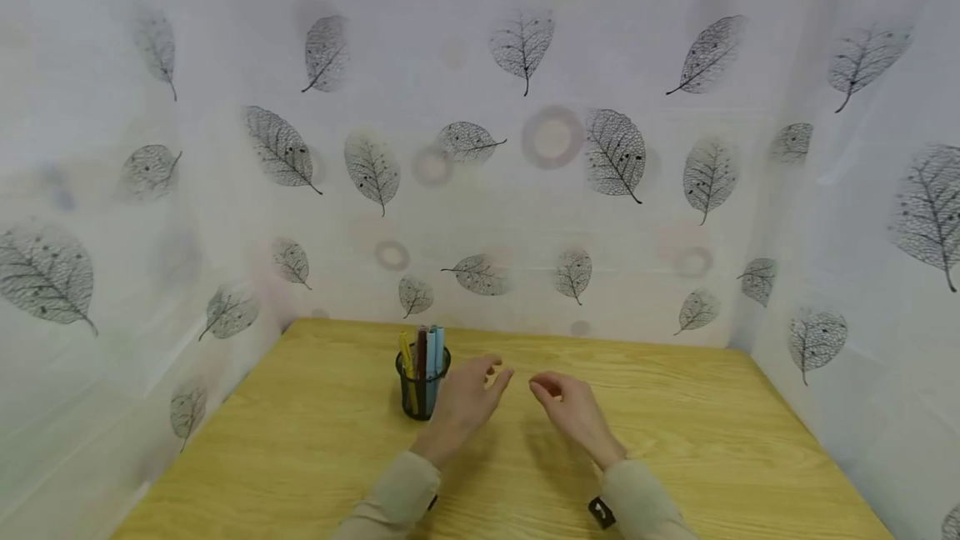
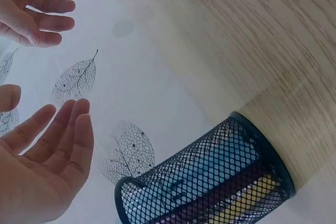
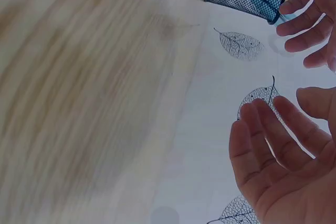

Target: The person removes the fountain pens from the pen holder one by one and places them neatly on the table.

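Both hands hover over the wooden table, palms turned toward each other and a gap between their fingertips. My left hand [image 1: 467,398] holds nothing; its fingers are gently bent and the thumb stands apart. It is just right of a black mesh pen cup [image 1: 417,394], overlapping the cup's edge in the head view. Upright in the cup are yellow, dark red and light blue markers [image 1: 431,350]. Opposite, my right hand [image 1: 576,408] is also without anything in it, fingers loosely bent. In the left wrist view the mesh cup [image 2: 205,174] appears close beside the left hand.
The light wood table [image 1: 720,432] reaches back to a pale curtain [image 1: 480,215] printed with dark leaf skeletons, which also hangs along the left and right sides. A small black device [image 1: 602,512] sits at the right wrist, by the sleeve cuff.
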`<state>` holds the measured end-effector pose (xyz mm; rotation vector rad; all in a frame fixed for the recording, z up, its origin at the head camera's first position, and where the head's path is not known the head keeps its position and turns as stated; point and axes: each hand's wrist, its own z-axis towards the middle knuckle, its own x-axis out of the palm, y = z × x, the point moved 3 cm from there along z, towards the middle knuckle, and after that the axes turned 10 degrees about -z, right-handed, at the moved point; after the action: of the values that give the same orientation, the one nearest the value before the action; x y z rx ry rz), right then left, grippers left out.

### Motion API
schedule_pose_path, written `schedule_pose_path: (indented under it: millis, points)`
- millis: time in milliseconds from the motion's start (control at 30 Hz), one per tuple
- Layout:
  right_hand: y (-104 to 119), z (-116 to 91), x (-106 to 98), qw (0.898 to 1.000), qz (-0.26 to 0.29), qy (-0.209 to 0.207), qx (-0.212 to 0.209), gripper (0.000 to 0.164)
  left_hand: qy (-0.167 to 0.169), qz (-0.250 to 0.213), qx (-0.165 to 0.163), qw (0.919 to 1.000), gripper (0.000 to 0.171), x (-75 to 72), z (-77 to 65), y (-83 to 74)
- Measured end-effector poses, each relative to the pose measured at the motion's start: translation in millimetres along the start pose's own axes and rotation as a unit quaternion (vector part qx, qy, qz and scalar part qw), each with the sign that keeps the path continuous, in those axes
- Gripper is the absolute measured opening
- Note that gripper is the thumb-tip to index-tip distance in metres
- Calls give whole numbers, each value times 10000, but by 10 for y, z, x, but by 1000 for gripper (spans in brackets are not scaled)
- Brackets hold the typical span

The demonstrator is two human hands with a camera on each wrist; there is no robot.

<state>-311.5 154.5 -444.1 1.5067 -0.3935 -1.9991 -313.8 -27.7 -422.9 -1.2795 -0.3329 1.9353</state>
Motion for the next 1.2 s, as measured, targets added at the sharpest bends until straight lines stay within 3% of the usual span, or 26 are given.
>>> schedule_pose_path:
  millis: [167, 333, 700, 900, 1067, 1200]
  points:
    - [13, 32, 56, 9983, 575, 9, 102, 18, -393, -108, 166, 9990, 28, -93, 9, 0]
    - [18, 58, 130, 9938, 1086, 135, 175, 18, -570, -163, 188, 9981, 23, -145, -3, 63]
    - [103, 72, 240, 9857, 1604, 504, 123, 23, -963, -417, 179, 9943, 20, -303, -42, 221]
    - [200, 118, 300, 9719, 2219, 758, 218, 23, -1136, -690, 54, 9911, 16, -469, -57, 299]
    - [233, 157, 413, 9579, 2670, 1025, 254, 26, -1410, -1014, 155, 9847, 14, -593, -84, 403]
    - [287, 163, 472, 9501, 2870, 1201, 229, 27, -1403, -1092, 151, 9840, 14, -658, -118, 490]
